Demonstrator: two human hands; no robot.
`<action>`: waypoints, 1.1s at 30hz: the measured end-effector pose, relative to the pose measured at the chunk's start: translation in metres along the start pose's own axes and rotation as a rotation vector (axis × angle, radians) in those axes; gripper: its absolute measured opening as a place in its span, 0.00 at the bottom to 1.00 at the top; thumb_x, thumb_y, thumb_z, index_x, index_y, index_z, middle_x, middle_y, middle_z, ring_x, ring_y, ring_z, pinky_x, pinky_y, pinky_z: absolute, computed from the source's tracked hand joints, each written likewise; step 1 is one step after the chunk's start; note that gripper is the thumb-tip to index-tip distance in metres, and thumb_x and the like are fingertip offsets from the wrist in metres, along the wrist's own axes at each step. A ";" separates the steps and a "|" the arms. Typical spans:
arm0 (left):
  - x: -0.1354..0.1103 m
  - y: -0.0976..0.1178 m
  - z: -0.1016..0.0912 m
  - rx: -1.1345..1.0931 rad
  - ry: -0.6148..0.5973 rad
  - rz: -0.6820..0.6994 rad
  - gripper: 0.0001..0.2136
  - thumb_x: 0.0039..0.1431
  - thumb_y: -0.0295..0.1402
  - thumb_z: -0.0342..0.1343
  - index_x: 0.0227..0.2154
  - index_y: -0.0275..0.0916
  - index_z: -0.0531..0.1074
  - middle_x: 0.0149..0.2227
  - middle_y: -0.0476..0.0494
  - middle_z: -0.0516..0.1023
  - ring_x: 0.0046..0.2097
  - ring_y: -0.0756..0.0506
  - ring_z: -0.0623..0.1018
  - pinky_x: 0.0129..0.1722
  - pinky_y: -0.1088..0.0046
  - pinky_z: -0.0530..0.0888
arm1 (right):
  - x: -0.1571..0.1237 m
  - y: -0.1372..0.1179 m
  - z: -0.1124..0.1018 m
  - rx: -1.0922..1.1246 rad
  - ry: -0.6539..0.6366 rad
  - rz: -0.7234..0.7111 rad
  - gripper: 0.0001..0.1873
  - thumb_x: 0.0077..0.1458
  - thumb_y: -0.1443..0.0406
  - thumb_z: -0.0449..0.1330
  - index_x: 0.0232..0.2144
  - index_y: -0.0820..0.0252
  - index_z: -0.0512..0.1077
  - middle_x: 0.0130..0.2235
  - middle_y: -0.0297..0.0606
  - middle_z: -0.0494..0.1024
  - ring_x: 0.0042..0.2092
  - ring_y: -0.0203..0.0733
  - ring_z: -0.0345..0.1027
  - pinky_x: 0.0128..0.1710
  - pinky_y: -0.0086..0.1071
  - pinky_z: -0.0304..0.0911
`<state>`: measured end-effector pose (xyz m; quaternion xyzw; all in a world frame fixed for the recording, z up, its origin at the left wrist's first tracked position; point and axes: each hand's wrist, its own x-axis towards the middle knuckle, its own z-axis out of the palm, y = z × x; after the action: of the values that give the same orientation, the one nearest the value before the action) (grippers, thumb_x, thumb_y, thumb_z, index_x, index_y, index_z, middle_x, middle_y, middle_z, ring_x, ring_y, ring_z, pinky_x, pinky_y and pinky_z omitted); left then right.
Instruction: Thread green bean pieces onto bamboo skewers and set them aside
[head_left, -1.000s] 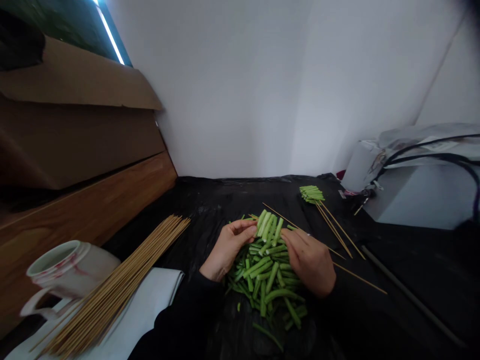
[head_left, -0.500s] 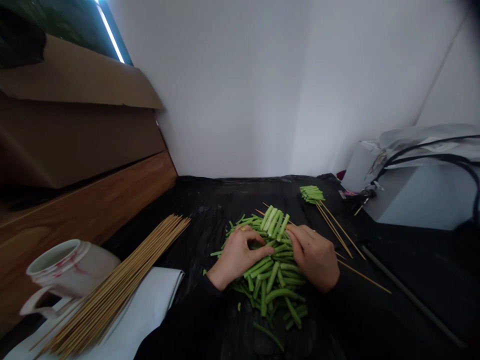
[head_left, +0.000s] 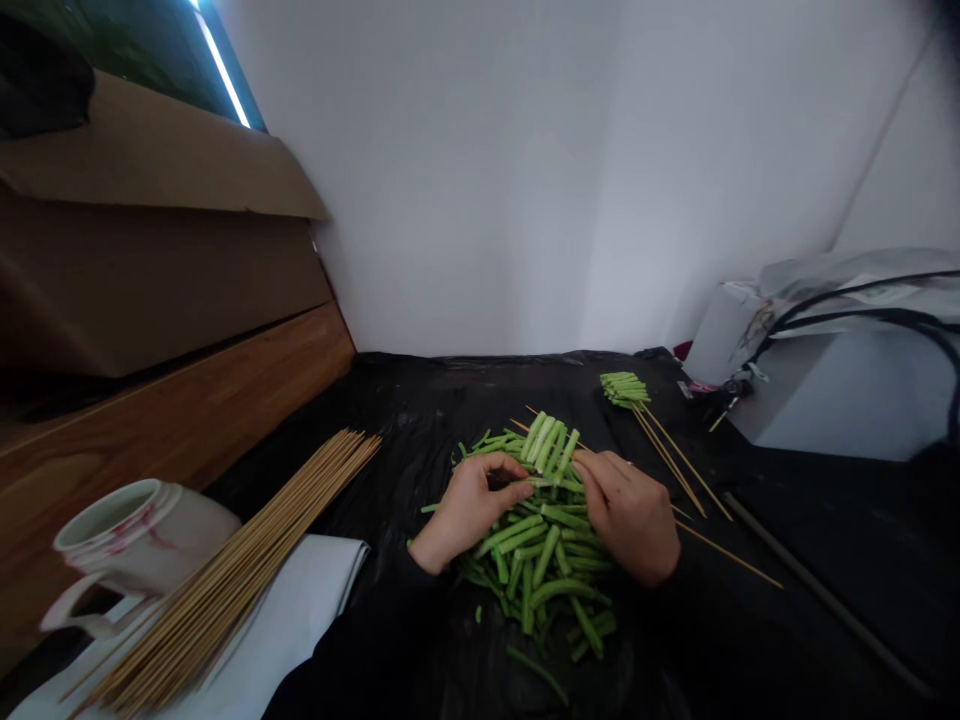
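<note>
A pile of cut green bean pieces (head_left: 551,590) lies on the black sheet under both hands. My right hand (head_left: 630,510) is closed around bamboo skewers (head_left: 727,553), whose pointed tips stick out at the upper left. Several bean pieces (head_left: 550,442) sit side by side across those skewers, just beyond my right fingertips. Over the left of the pile, my left hand (head_left: 474,505) pinches one bean piece (head_left: 537,484) between thumb and fingers. Part of the skewers is hidden by my right hand.
A finished-looking bean skewer (head_left: 624,389) lies at the back right. To the left, a bundle of bamboo skewers (head_left: 247,570) rests on white folded material (head_left: 322,575), beside a mug (head_left: 142,530). A cardboard box (head_left: 157,270) stands behind; a pale container (head_left: 840,390) with cables is right.
My left hand has lifted slightly from the pile towards the skewers, with a bean piece between its fingertips. The right hand and the threaded pieces have stayed nearly still.
</note>
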<state>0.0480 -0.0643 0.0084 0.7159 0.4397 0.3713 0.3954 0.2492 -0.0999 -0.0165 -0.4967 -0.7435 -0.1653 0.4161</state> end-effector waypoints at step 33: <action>0.010 0.000 -0.021 -0.952 0.199 -0.402 0.06 0.57 0.28 0.60 0.37 0.33 0.79 0.41 0.39 0.81 0.35 0.52 0.79 0.33 0.81 0.73 | -0.006 -0.004 0.004 0.066 -0.061 -0.098 0.12 0.63 0.70 0.50 0.41 0.63 0.73 0.32 0.38 0.75 0.34 0.38 0.69 0.39 0.30 0.60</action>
<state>0.0327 -0.0501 0.0185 0.3198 0.3866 0.5129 0.6965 0.2446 -0.1030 -0.0228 -0.4504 -0.7843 -0.1456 0.4010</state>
